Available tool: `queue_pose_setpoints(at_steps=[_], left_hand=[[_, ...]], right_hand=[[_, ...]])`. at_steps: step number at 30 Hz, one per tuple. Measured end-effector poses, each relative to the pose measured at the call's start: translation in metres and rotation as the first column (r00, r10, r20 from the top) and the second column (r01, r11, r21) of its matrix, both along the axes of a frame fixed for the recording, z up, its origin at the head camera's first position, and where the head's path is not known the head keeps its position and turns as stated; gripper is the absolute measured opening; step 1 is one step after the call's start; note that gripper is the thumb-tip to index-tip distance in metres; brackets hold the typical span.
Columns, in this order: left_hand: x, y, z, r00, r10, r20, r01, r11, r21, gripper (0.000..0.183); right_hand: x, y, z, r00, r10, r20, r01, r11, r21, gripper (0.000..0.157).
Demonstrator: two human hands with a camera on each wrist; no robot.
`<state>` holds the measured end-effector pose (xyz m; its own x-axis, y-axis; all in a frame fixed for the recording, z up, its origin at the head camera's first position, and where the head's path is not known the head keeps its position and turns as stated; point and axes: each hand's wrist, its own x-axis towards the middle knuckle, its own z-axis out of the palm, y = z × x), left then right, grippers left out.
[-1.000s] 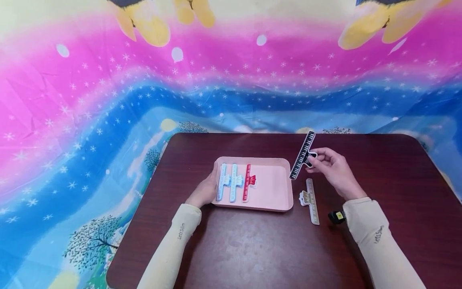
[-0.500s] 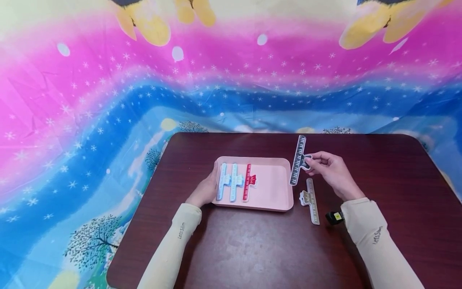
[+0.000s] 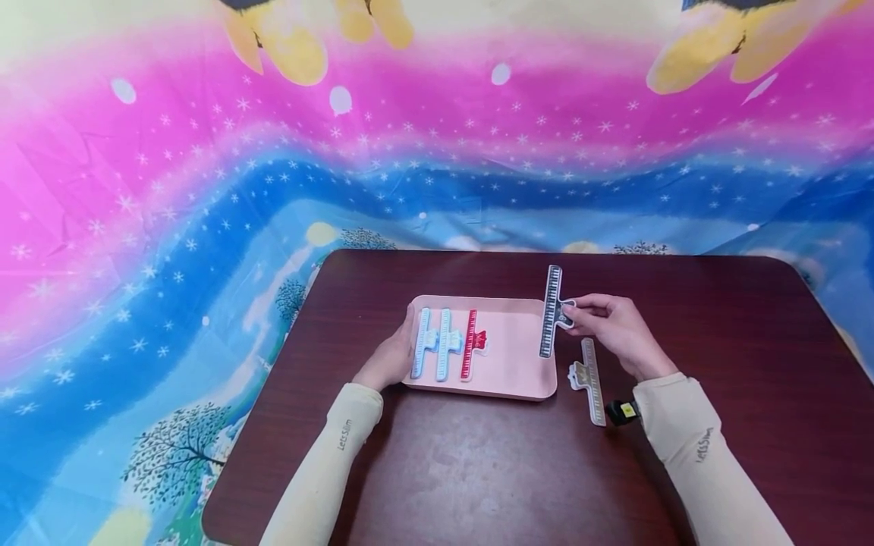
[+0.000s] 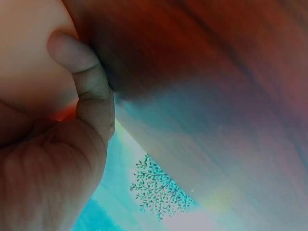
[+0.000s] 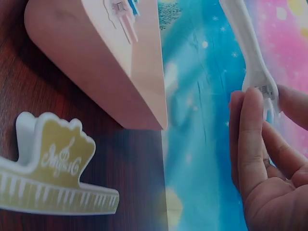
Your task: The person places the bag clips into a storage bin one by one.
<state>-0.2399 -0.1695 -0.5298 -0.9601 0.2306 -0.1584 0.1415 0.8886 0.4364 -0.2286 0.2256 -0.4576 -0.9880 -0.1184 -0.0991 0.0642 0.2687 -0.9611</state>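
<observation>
My right hand [image 3: 620,330] pinches a black piano-key clip [image 3: 550,312] by its handle, held up over the right rim of the pink tray [image 3: 515,371]. In the right wrist view only the clip's white edge [image 5: 246,41] shows above the fingers. My left hand [image 3: 391,356] holds the tray at its left end. Its thumb [image 4: 74,52] bends against the tray's outer wall, and the other fingers are mostly hidden. Inside the tray, two light blue clips [image 3: 445,346] and a red clip [image 3: 468,346] lie side by side on the left half.
A gold piano-key clip [image 3: 594,383], marked "Music", rests on the dark wooden table [image 3: 464,470] right of the tray. A black device [image 3: 621,412] sits at the right wrist. Behind the table hangs a colourful printed cloth [image 3: 437,144].
The right hand has carried the black clip left and slightly down, from beside the tray to over its right rim, turning it more upright. My left hand has stayed on the tray.
</observation>
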Motion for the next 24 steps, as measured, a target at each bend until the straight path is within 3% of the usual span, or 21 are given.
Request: queue_pose_setpoints(at_steps=[8, 18, 24], left_hand=[[0.0, 0.001, 0.001, 1.0, 0.01, 0.01, -0.01, 1.0, 0.006, 0.072], [0.0, 0.001, 0.0, 1.0, 0.006, -0.001, -0.006, 1.0, 0.014, 0.071], [0.0, 0.001, 0.001, 1.0, 0.008, -0.005, -0.008, 1.0, 0.027, 0.071]], right_hand=[[-0.004, -0.017, -0.002, 0.999, 0.03, 0.019, -0.032, 0.994, 0.108, 0.046], [-0.011, -0.045, -0.007, 0.996, 0.053, 0.069, -0.064, 0.986, 0.154, 0.041], [-0.014, -0.06, -0.011, 0.995, 0.079, 0.054, -0.087, 0.982, 0.166, 0.037]])
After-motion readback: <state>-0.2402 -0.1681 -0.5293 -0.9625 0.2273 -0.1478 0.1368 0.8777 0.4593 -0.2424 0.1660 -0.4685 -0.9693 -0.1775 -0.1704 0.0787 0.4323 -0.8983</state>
